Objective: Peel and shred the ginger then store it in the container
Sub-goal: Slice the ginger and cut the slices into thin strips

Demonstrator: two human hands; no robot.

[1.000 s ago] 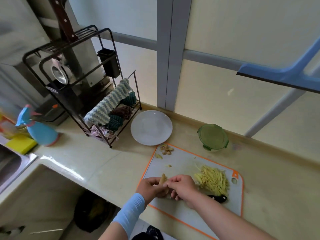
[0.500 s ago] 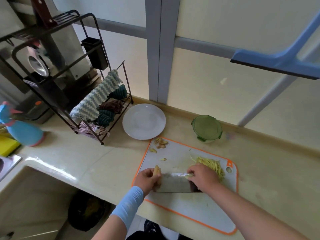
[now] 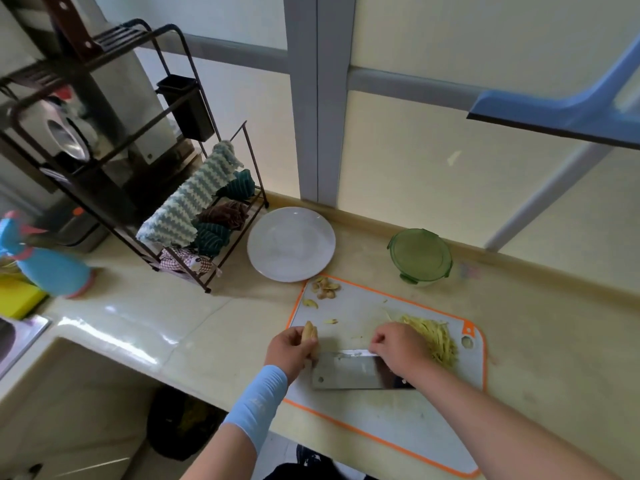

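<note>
While the left hand (image 3: 289, 353) pinched a ginger piece (image 3: 309, 332) at lower centre of the frame, the right hand (image 3: 398, 351) gripped the cleaver (image 3: 346, 372) on the cutting board (image 3: 381, 427); shredded ginger (image 3: 434, 337) lay just right, the lidded container (image 3: 420, 256) above.

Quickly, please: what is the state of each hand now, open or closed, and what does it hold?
The left hand is closed and holds the ginger.
The right hand is closed and grips the cleaver.
</note>
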